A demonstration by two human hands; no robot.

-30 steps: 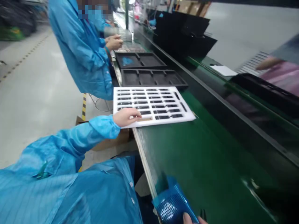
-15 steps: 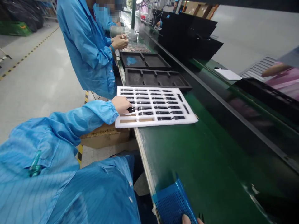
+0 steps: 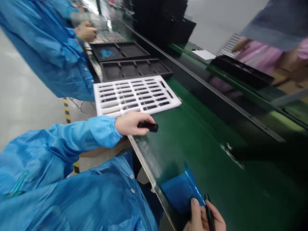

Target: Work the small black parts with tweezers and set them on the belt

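My left hand [image 3: 131, 123] pinches a small black bar-shaped part [image 3: 151, 126] between thumb and fingers, above the bench near its edge. Just behind it lies a white foam tray [image 3: 175, 102] with rows of slots, most holding similar black parts [image 3: 150, 107]. At the bottom, my right hand [image 3: 198, 219] grips black tweezers [image 3: 209, 216] and the edge of a blue sheet [image 3: 179, 192] dotted with small holes. That sheet curls up along its far side. The lower part of my right hand is cut off by the frame.
Two black compartment trays [image 3: 137, 69] [image 3: 120, 51] sit beyond the white one on the green bench [image 3: 187, 138]. A co-worker in a blue coat [image 3: 60, 54] stands at left. Across the bench is another person in pink [image 3: 260, 57]. A metal rail [image 3: 204, 77] runs lengthwise.
My left hand has left the white tray and come nearer with a black part in its grip; another slot looks vacant. The camera view has shifted, showing more of my right hand.
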